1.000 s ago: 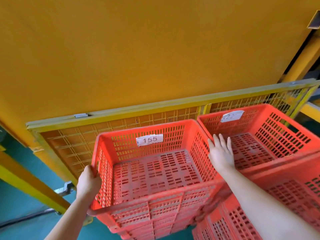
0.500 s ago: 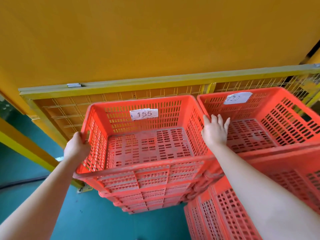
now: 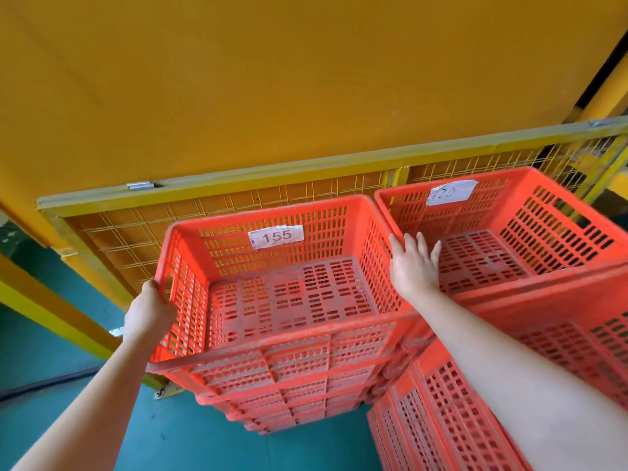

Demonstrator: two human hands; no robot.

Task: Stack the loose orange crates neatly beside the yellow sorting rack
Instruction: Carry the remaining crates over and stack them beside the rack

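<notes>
Two bare forearms reach forward and down from the bottom of the view. The left hand (image 3: 149, 311) grips the left rim of an open-topped, rectangular orange plastic crate (image 3: 289, 297). Its fingers are curled tightly over the edge, so mostly the back of the hand shows. The right hand (image 3: 413, 266) lies against the same crate's right rim and grasps nothing. Its fingers (image 3: 420, 244) are straight and slightly spread, and the fingertips reach over the touching wall of a second orange slotted crate (image 3: 560, 232) just beside it on the right.

The gripped crate has rigid walls and a floor pierced with rows of small slots, and its ridges are scuffed and dusty grey. It sits on top of a stack of nested orange crates (image 3: 289, 396), which stands on a smooth teal floor (image 3: 85, 419). A white paper label (image 3: 276, 236) on its far inner wall reads 155. The neighbouring crate tops another orange stack (image 3: 458, 419) and carries a white paper tag (image 3: 450, 192) whose number is too blurred to read.

Both stacks stand right against the yellow sorting rack (image 3: 136, 239), a thin yellow wire grid framed by a dull yellow metal rail (image 3: 272, 171) that carries a small silver clip (image 3: 140, 185). A yellow painted beam (image 3: 44, 307) slants across the floor at far left. Behind the rack, a plain matte orange-yellow panel (image 3: 272, 79) fills the upper half of the view.
</notes>
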